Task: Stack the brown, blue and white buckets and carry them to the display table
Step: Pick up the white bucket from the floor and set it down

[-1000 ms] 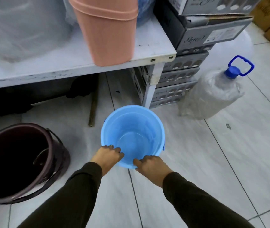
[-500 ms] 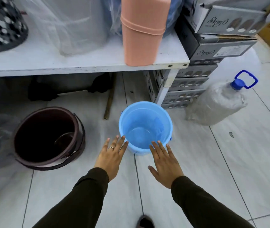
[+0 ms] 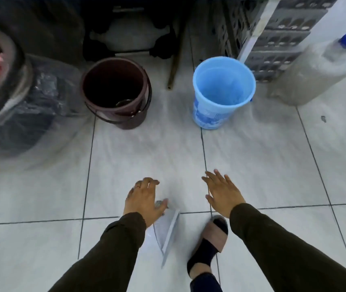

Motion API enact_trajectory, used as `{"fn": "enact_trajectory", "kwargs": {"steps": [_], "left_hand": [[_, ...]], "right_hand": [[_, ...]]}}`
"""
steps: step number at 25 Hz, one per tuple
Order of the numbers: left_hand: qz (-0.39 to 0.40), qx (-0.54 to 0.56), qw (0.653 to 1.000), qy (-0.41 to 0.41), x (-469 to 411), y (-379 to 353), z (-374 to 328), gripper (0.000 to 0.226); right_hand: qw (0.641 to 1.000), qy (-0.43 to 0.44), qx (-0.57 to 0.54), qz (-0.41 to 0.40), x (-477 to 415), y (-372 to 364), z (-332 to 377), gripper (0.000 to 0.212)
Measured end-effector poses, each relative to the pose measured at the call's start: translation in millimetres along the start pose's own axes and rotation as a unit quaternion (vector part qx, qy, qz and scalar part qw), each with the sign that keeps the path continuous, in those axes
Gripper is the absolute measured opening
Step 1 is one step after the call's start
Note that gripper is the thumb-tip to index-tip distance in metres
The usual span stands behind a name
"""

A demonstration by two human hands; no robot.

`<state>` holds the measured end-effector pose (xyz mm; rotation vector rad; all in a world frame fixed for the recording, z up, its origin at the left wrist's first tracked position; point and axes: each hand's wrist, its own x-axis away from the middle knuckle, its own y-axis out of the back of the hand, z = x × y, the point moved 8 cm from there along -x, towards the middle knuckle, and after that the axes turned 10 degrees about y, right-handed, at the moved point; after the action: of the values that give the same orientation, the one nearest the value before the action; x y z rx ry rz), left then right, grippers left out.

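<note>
Both hands empty, fingers spread
Brown bucket (image 3: 116, 92) and blue bucket (image 3: 222, 91) upright, apart on floor; left hand (image 3: 142, 200), right hand (image 3: 223, 192) clear of them

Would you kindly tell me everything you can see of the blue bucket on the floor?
The blue bucket is light blue, seemingly plastic, round and tapering toward its base, with a rolled rim and a blue-and-white patterned label low on its side. It stands upright and open on the tiled floor, apparently empty, right of the brown bucket and apart from it. Neither hand touches it.
</note>
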<state>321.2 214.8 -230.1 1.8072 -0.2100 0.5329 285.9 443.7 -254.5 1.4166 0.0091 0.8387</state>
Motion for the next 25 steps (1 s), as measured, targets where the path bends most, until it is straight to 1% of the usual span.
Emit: {"fn": "enact_trajectory", "kwargs": {"steps": [2,4,5,6,7,8,9,10,11,12,14,15,16,18,19,20,21,23,24,25], "left_hand": [[0.065,0.089,0.988,0.108,41,-52,38,0.069],[0.129,0.146,0.957,0.216,82,-112,66,0.079],[0.157,0.159,0.942,0.249,100,-140,74,0.086],[0.180,0.170,0.931,0.267,113,-165,77,0.091],[0.192,0.191,0.923,0.274,123,-186,75,0.090],[0.188,0.220,0.914,0.283,128,-199,73,0.080],[0.174,0.256,0.904,0.296,128,-208,73,0.063],[0.153,0.289,0.894,0.307,126,-210,73,0.047],[0.126,0.313,0.890,0.307,122,-208,72,0.035],[0.095,0.325,0.895,0.290,117,-201,69,0.028],[0.023,0.342,0.908,0.243,99,-166,64,0.020],[-0.014,0.368,0.900,0.232,87,-144,63,0.015],[-0.040,0.409,0.882,0.231,72,-127,65,0.013],[-0.058,0.479,0.836,0.259,30,-98,67,0.020],[-0.046,0.506,0.812,0.288,8,-90,67,0.026],[-0.023,0.519,0.796,0.312,-14,-87,64,0.034],[-0.007,0.514,0.794,0.323,-35,-85,61,0.042],[0.009,0.473,0.821,0.320,-69,-80,54,0.051],[0.014,0.448,0.834,0.321,-78,-77,51,0.051],[0.019,0.431,0.842,0.325,-84,-75,50,0.052]], "right_hand": [[0.998,0.038,-0.018,0.040,2,-48,31,0.064],[0.993,0.094,-0.042,0.060,-2,-90,61,0.072],[0.989,0.118,-0.061,0.065,-6,-107,77,0.071],[0.985,0.138,-0.077,0.067,-11,-121,90,0.066],[0.982,0.155,-0.084,0.063,-18,-132,102,0.057],[0.982,0.162,-0.089,0.046,-22,-135,109,0.046],[0.982,0.158,-0.097,0.023,-28,-135,113,0.036],[0.982,0.152,-0.109,-0.003,-33,-131,113,0.028],[0.981,0.144,-0.125,-0.031,-37,-123,109,0.025],[0.979,0.133,-0.142,-0.055,-39,-111,101,0.024],[0.977,0.090,-0.162,-0.104,-44,-77,74,0.024],[0.977,0.061,-0.163,-0.124,-47,-57,56,0.023],[0.978,0.033,-0.158,-0.135,-51,-41,37,0.022],[0.971,-0.039,-0.182,-0.148,-60,-15,-1,0.017],[0.957,-0.084,-0.227,-0.158,-66,-8,-18,0.015],[0.935,-0.126,-0.288,-0.167,-72,-6,-32,0.014],[0.906,-0.165,-0.350,-0.173,-79,-9,-44,0.015],[0.847,-0.235,-0.449,-0.159,-91,-23,-62,0.021],[0.828,-0.261,-0.476,-0.142,-94,-33,-67,0.026],[0.816,-0.278,-0.491,-0.126,-97,-41,-70,0.031]]}}
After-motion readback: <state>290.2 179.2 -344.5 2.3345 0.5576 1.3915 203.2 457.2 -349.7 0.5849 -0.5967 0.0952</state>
